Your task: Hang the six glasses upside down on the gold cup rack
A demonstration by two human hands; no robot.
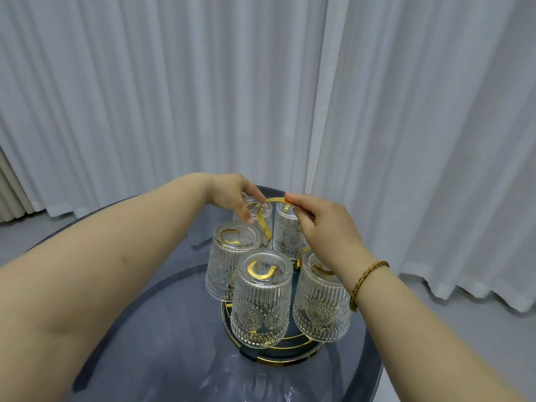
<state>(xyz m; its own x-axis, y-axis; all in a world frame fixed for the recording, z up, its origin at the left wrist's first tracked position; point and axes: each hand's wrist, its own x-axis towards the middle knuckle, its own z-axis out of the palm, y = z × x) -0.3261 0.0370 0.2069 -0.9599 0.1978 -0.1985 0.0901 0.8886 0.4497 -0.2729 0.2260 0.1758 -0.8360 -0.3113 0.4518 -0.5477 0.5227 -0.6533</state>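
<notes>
I see five glasses (262,297) hanging inverted on the gold cup rack (271,201), centred on the table (139,329). My right hand (324,227) pinches the rack's top loop. My left hand (232,195) touches the rear-left glass, fingers loosely spread. No legible writing.

Both forearms are bare, with no sleeves in view. The right wrist wears a thin braided cord bracelet (367,282) in gold with darker red and blue flecks. The left hand (232,195) and right hand (322,224) carry no rings or gloves.
</notes>
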